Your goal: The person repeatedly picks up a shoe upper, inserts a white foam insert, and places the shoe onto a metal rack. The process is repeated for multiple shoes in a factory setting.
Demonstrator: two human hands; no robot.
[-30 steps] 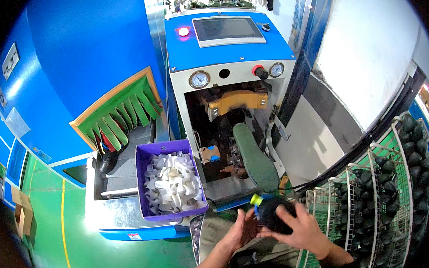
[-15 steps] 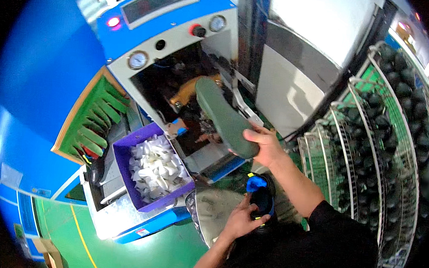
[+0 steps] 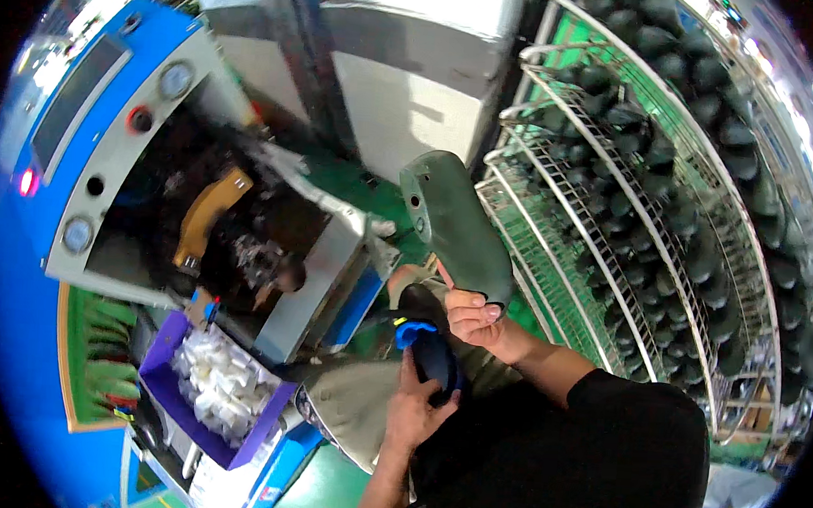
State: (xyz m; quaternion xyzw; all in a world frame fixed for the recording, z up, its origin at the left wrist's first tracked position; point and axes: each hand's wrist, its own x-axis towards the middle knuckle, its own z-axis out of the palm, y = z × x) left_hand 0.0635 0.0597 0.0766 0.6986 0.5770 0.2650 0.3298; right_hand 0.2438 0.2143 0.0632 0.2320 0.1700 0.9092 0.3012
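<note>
In my right hand is a dark green shoe last, with small round holes in its surface. My fingers are closed round its lower end, and its other end points up and away from me. Lower down, close to my body, my left hand grips a dark shoe upper with a bright blue lining at its opening. A finger and the thumb lie along the upper's top. The last and the upper are apart, the last above and to the right.
On the left stands a blue and grey machine with gauges and an ochre curved part inside. Below it is a purple bin of white pieces, beside green foot-shaped pieces. A wire rack of dark foot-shaped items fills the right.
My view has turned right, away from the machine toward the rack. The last has swung from in front of the machine's opening to beside the rack. Both hands keep their holds.
</note>
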